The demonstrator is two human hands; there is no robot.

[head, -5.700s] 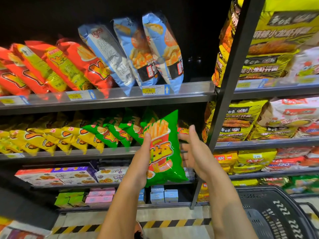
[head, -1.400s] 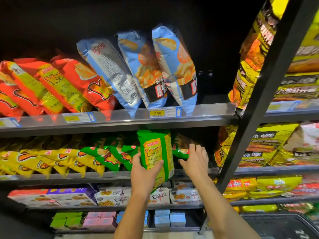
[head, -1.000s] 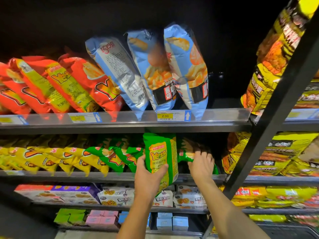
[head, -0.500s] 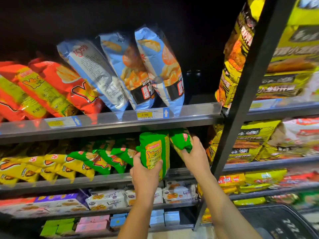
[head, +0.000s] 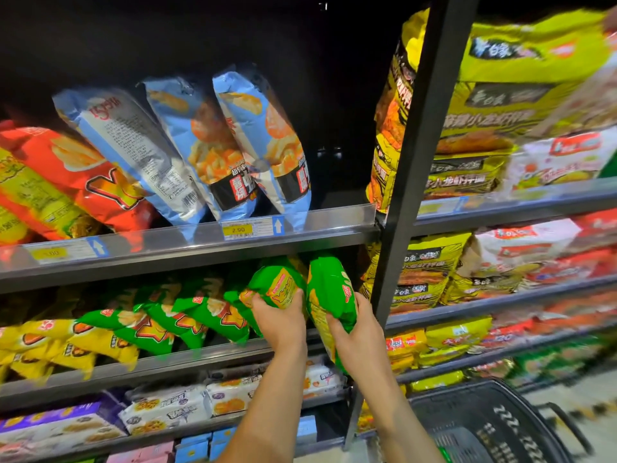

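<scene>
Two green snack bags stand at the right end of the middle shelf (head: 187, 360). My left hand (head: 278, 324) grips the left green bag (head: 277, 285) from below, its back label facing me. My right hand (head: 354, 339) holds the right green bag (head: 329, 289) by its lower part, and the bag stands nearly upright beside the black shelf post (head: 410, 182). The two bags touch each other. More green bags (head: 187, 315) lean in a row to the left of them.
Yellow bags (head: 50, 342) fill the shelf's left end. Blue bags (head: 233, 148) and red bags (head: 83, 175) lean on the shelf above. Boxes and packets (head: 167, 409) lie on the lower shelves. A black shopping basket (head: 484, 426) sits at bottom right. Yellow noodle packs (head: 467, 128) fill the right rack.
My right hand has pulled a second green bag forward and stood it up beside the first. My left hand has tipped its bag back toward the row.
</scene>
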